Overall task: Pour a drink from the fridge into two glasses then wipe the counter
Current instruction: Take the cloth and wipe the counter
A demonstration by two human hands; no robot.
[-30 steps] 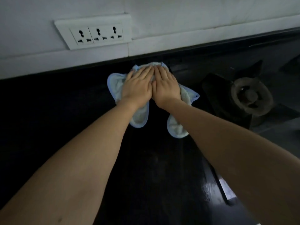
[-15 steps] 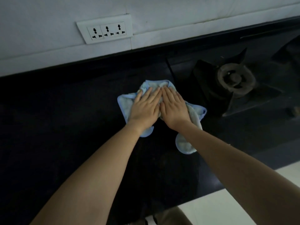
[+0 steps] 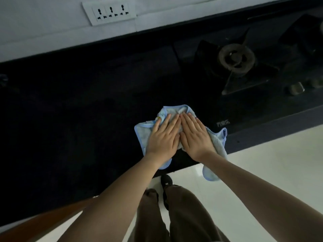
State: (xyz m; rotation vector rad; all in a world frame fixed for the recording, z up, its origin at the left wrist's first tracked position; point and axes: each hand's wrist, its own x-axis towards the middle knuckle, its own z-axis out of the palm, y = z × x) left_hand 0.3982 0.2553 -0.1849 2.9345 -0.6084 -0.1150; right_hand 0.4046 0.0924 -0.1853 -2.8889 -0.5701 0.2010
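Pressing: both hands lie flat, side by side, on a light blue cloth near the front edge of the black counter.
Head view, left hand: the left hand rests palm down on the left half of the cloth, fingers straight and close together, gripping nothing.
Head view, right hand: the right hand rests palm down on the right half, fingers straight, its forefinger touching the left hand's forefinger; it grasps nothing either.
Cloth: crumpled, with a blue trim; bunched ahead of the fingertips, one flap spread to the left, another hanging over the counter's front edge at the right.
Counter: dark and glossy, running left to right under a white wall.
Stove: a black gas stove sits just right of the cloth, its burner well beyond the hands.
Socket: a white triple socket plate is on the wall, above and left of the hands.
Below: brown trousers and a dark shoe stand on a pale tiled floor.
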